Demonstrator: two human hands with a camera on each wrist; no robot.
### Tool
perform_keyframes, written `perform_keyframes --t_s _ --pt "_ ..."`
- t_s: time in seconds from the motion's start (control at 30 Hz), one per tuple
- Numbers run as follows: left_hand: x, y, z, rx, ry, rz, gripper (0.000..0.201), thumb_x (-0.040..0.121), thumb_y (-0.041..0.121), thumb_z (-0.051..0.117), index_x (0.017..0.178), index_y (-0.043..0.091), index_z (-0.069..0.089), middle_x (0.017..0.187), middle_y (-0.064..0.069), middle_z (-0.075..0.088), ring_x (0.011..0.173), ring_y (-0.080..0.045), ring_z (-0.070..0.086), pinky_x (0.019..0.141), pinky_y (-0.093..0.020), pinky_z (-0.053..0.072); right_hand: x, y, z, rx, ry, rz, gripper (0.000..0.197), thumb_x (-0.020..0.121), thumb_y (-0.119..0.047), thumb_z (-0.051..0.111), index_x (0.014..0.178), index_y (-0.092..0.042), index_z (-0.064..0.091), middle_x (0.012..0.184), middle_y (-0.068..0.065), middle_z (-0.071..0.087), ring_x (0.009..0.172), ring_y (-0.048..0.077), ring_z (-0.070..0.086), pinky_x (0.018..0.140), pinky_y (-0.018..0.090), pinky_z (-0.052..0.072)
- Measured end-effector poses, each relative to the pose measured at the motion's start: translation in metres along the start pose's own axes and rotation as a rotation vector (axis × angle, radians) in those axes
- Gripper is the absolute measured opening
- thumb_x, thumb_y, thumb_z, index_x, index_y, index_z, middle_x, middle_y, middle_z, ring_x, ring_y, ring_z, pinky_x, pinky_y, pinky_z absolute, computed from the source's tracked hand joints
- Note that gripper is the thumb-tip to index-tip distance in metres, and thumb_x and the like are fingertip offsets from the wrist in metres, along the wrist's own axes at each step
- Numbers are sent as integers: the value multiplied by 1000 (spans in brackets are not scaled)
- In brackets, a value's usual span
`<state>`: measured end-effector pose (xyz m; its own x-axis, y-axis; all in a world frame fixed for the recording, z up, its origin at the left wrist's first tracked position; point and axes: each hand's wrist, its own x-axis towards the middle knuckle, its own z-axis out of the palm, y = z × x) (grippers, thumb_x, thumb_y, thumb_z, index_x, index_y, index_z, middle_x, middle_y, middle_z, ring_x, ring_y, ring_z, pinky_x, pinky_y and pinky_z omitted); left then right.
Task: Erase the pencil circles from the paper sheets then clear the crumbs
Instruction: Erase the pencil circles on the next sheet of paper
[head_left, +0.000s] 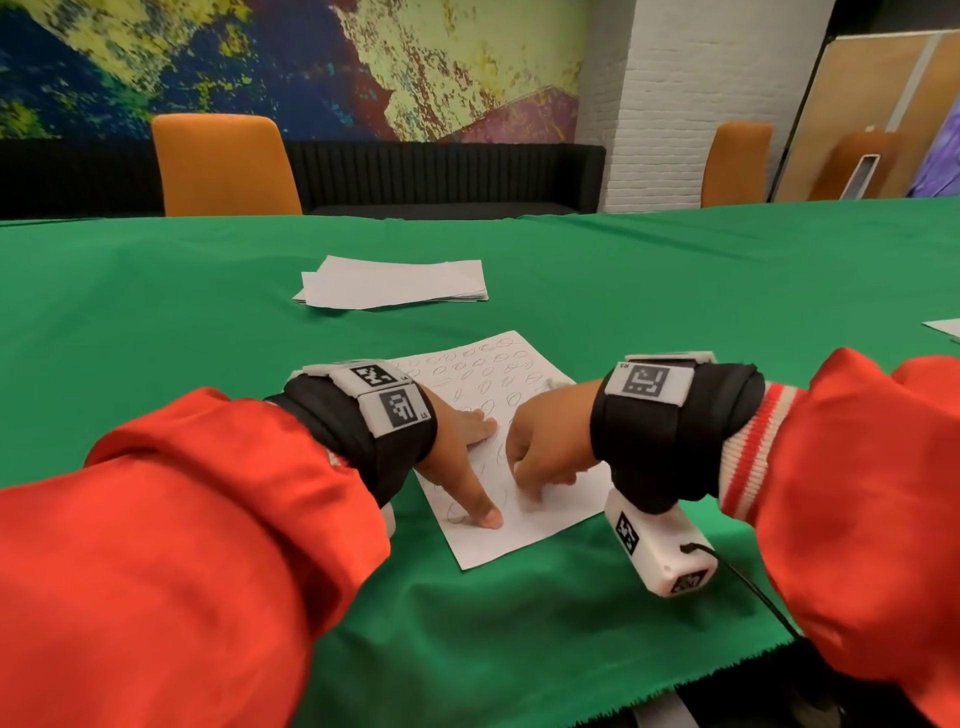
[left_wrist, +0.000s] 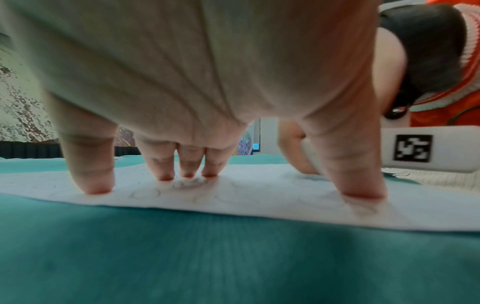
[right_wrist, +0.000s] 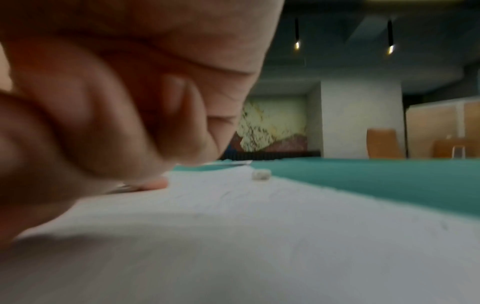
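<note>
A white paper sheet covered with pencil circles lies on the green tablecloth. My left hand presses it flat with spread, straight fingers and the thumb near the lower left edge. My right hand is curled, knuckles up, its fingertips down on the sheet's lower middle. In the left wrist view a white eraser shows pinched between the right hand's fingers. The right wrist view is blurred, with the curled right hand over the paper. A small white bit lies at the sheet's far right corner.
A stack of white sheets lies further back on the table, and another sheet's corner shows at the right edge. Orange chairs stand behind the table. A black cable trails from my right wrist over the near table edge.
</note>
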<state>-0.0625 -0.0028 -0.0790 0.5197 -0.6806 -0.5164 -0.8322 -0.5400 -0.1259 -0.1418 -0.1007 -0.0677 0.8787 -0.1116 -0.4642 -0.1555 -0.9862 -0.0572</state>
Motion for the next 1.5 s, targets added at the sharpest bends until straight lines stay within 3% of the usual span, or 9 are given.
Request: perform_keyframes --t_s 0.1,0.2,0.6,0.8,1.0,1.13,1.23,1.37,1.5 --pt "-1 1 -1 5 -7 -9 107 77 67 59 152 26 -6 159 12 -7 146 -14 9 116 -36 9 0 5 -3 -69 88 42 22 82 -30 62 86 -10 68 59 -5 53 59 12 47 53 22 35" --pt "1 0 -1 3 -8 -6 109 76 68 59 152 27 -6 159 12 -7 146 -14 9 117 -38 8 -1 6 -1 -54 47 7 17 81 -29 61 78 -12 64 56 -5 52 59 13 47 55 22 37" --pt "2 -1 1 0 9 3 109 75 67 61 152 26 -4 159 9 -2 146 -15 10 116 -37 9 -6 2 1 -61 16 -24 14 82 -28 62 81 -14 62 59 -5 51 53 9 44 50 20 33" --pt "-1 0 -1 -8 3 -3 107 77 67 60 152 27 -5 159 12 -5 146 -14 9 116 -37 8 -2 6 -1 -117 96 2 15 83 -28 60 80 -14 61 67 -3 55 58 11 45 52 21 34" --pt "1 -1 1 -5 -2 -2 108 76 67 60 152 27 -6 159 12 -6 146 -14 9 117 -38 8 -3 5 -1 -80 76 -15 13 83 -27 59 79 -14 62 60 -5 53 54 9 45 52 21 34" --pt "1 -1 0 -10 3 5 108 76 67 60 152 27 -5 159 11 -6 146 -15 9 116 -37 8 -2 6 2 -101 91 -56 20 84 -25 57 67 -16 53 62 -5 51 56 10 44 53 22 33" --pt "3 -2 1 -26 1 7 109 76 66 61 152 27 -5 159 10 -5 146 -14 9 116 -37 8 -4 0 2 -97 24 -85 15 84 -27 60 78 -14 60 61 -5 52 55 9 44 52 22 32" --pt "1 0 0 -11 -4 -8 108 76 67 60 152 28 -7 158 13 -7 145 -13 11 116 -36 10 1 7 -5 -111 80 13 22 84 -29 61 92 -9 68 64 -3 55 66 15 51 54 22 35" --pt "4 -3 1 -52 -7 19 107 75 65 64 152 29 -1 159 11 3 144 -14 17 115 -36 14 1 -2 0 -109 32 -63 15 83 -27 62 83 -12 63 62 -4 54 59 11 48 54 21 35"
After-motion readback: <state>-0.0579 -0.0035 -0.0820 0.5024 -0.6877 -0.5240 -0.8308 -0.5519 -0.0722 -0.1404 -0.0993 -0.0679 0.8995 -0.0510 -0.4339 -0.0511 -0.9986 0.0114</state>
